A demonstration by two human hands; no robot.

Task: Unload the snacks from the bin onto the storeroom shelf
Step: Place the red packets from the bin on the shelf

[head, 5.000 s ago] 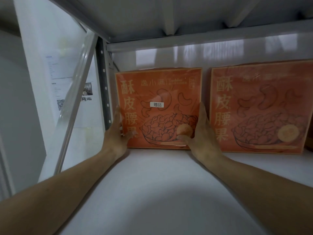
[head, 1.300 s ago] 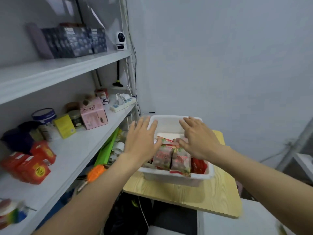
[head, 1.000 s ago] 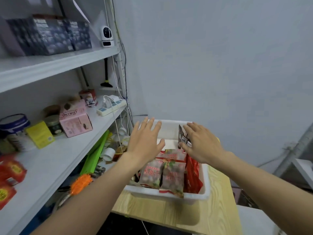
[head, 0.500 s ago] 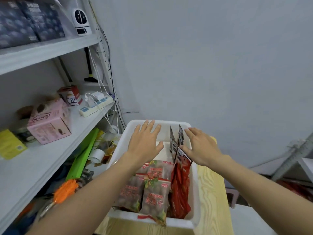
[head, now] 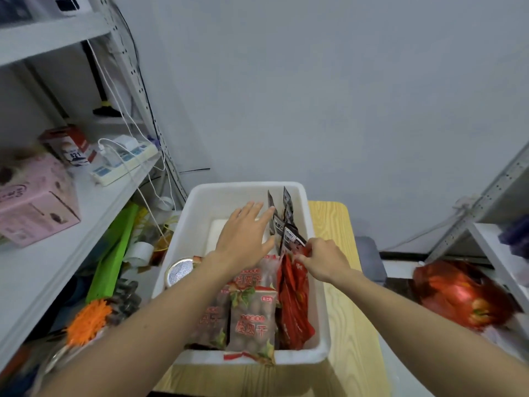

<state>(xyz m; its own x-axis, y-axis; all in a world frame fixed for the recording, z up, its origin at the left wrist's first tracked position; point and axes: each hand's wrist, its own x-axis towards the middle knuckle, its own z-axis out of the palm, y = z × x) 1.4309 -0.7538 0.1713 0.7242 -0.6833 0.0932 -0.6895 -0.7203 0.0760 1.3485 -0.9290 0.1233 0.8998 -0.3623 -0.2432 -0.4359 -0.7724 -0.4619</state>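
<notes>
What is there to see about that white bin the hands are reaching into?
The white bin is a rectangular open tub, seemingly smooth plastic, with rounded corners and a thick rim. It sits on a pale wooden table beside the shelf. Its near and right parts hold longan packets, red packets and upright dark sachets; one longan packet overhangs the near rim. The left hand hovers open over it; the right hand pinches the red packets' tops.

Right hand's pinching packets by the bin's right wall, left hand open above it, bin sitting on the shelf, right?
Not the shelf: the head view shows the bin on the wooden table beside the shelf. The right hand does pinch packets by the bin's right wall, and the left hand is open above it.
</notes>
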